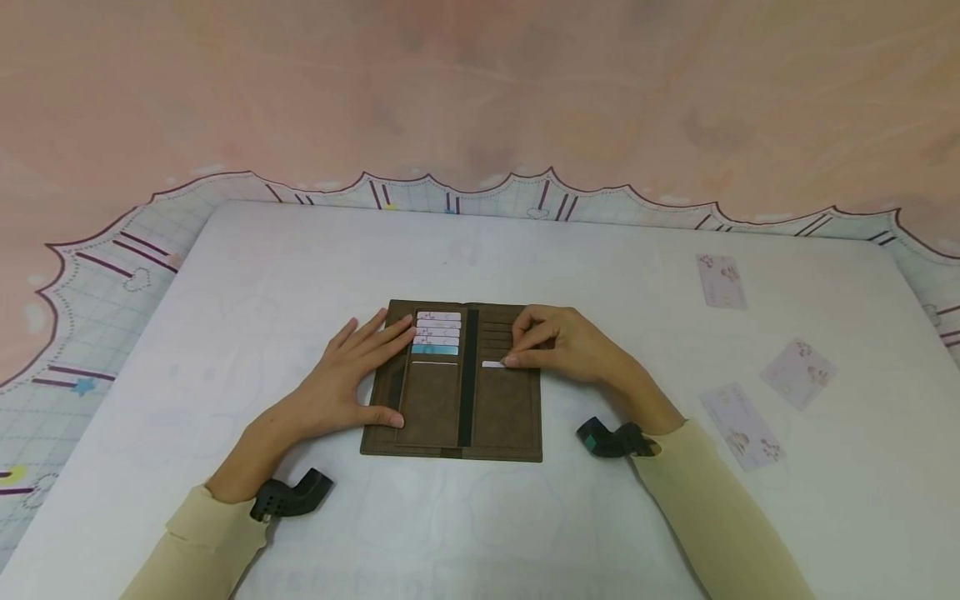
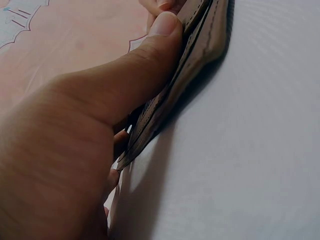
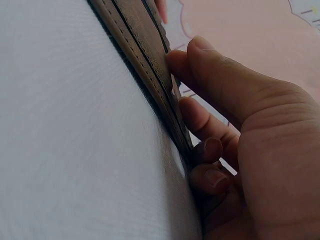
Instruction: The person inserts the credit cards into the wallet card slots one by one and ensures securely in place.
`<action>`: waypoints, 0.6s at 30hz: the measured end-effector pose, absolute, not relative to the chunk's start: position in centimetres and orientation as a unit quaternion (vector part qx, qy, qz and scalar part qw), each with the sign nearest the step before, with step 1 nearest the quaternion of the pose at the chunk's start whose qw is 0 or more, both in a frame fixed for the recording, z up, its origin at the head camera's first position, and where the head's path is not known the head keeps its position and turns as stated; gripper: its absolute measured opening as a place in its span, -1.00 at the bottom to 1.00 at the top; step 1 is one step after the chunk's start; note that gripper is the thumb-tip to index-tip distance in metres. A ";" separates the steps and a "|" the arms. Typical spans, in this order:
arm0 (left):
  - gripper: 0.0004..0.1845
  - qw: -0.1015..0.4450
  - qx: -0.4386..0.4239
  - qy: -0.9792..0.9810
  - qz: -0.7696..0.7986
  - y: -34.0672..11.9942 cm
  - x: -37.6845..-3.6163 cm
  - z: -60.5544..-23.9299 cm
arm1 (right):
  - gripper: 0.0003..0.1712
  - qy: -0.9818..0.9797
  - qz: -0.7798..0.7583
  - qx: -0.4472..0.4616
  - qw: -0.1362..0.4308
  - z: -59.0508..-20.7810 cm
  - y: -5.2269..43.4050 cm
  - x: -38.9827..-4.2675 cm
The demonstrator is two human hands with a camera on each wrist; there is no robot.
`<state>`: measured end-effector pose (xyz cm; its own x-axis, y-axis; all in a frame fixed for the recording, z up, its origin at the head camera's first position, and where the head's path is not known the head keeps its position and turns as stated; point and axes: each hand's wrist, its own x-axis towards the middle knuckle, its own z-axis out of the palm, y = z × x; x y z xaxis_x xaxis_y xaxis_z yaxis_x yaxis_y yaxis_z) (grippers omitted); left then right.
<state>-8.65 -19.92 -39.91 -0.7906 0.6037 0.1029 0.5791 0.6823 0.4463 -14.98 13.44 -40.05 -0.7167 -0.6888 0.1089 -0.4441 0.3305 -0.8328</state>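
Observation:
A long brown wallet (image 1: 450, 408) lies open on the white table (image 1: 525, 250). Several white cards (image 1: 438, 328) and a teal one (image 1: 434, 350) sit in its left slots. My left hand (image 1: 360, 367) lies flat on the left half, fingers straight, with the thumb (image 2: 150, 55) against the wallet's edge (image 2: 200, 40). My right hand (image 1: 517, 357) pinches a small white card (image 1: 491, 364) at a slot on the right half. In the right wrist view the curled fingers (image 3: 200, 115) rest against the wallet's edge (image 3: 145, 75).
Three loose patterned cards lie on the table to the right: one far (image 1: 722, 281), one in the middle (image 1: 798, 372), one nearer (image 1: 742, 427). A pink cloth with a scalloped, grid-patterned border (image 1: 112, 267) surrounds the table.

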 end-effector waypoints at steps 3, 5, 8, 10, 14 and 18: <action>0.14 0.023 0.326 0.915 0.236 -19.9 -8.6 -39.9 | -0.94 0.806 -0.459 -0.350 0.136 -39.8 13.3 -14.8; 0.15 0.021 0.327 0.915 0.237 -20.0 -8.7 -39.9 | -0.95 0.806 -0.460 -0.348 0.137 -39.8 13.2 -14.8; 0.15 0.021 0.327 0.915 0.235 -20.0 -8.7 -40.0 | -0.94 0.805 -0.461 -0.347 0.138 -40.3 13.3 -15.0; 0.16 0.023 0.325 0.916 0.235 -20.0 -8.7 -40.0 | -0.94 0.804 -0.461 -0.348 0.139 -40.4 13.4 -15.0; 0.16 0.027 0.322 0.917 0.235 -19.9 -8.6 -39.8 | -0.93 0.801 -0.464 -0.352 0.138 -40.5 13.5 -15.1; 0.15 0.030 0.319 0.918 0.235 -19.9 -8.6 -39.8 | -0.92 0.811 -0.459 -0.338 0.131 -40.3 13.5 -15.0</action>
<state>-8.55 -19.88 -39.85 -0.7944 0.6001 0.0940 0.5716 0.6862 0.4499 -15.01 13.54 -40.34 -0.7368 -0.6689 0.0990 -0.4285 0.3487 -0.8335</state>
